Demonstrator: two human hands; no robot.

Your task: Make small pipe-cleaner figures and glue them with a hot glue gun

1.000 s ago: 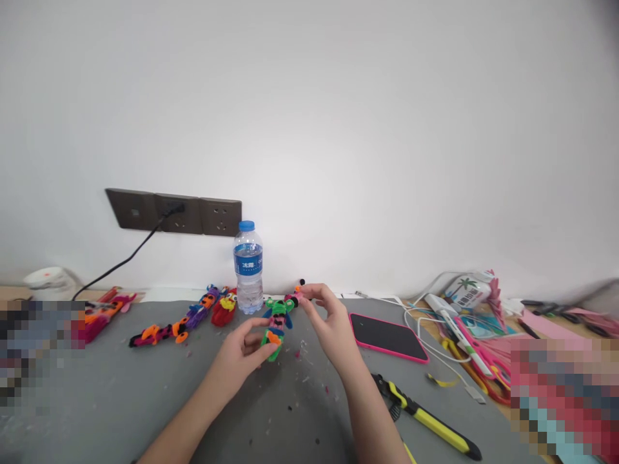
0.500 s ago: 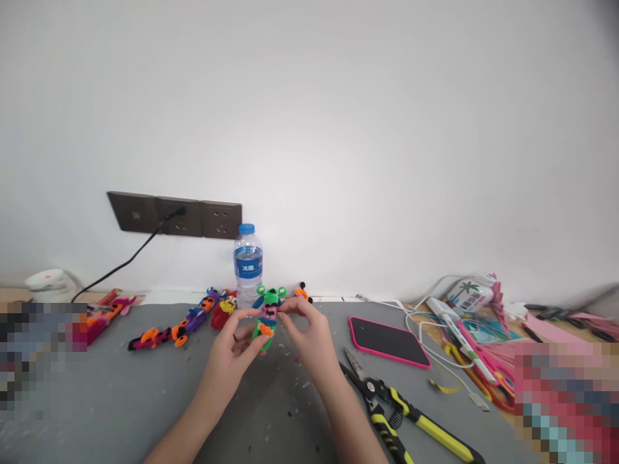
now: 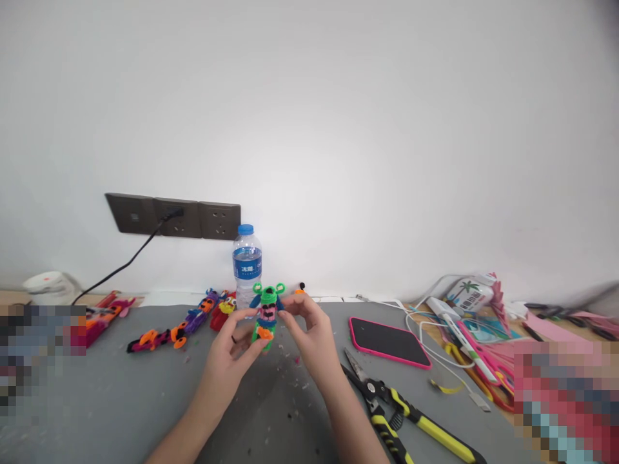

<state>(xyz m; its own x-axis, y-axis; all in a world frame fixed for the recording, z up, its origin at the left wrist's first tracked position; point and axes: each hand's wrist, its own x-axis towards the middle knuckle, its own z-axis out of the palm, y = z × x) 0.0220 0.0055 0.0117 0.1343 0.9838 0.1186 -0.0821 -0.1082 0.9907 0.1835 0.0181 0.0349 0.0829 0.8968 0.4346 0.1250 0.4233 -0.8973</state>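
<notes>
fuzzy doll, fiddly bit

left hand (image 3: 231,348) pinches the doll (image 3: 266,314) upright by its base, just in front of the bottle (image 3: 246,263) at 12 o'clock. right hand (image 3: 309,335) fingertips nip its side. looks like arm shaping; next wants gentle bending.

The pipe-cleaner figure (image 3: 266,314) stands upright, pinched at its lower end by the left hand (image 3: 233,351) and touched at its upper side by the fingertips of the right hand (image 3: 309,335). It has a green head with two looped ears, blue arms sticking out sideways, a pink face with dark marks, and an orange patch just above the left-hand grip.
</notes>
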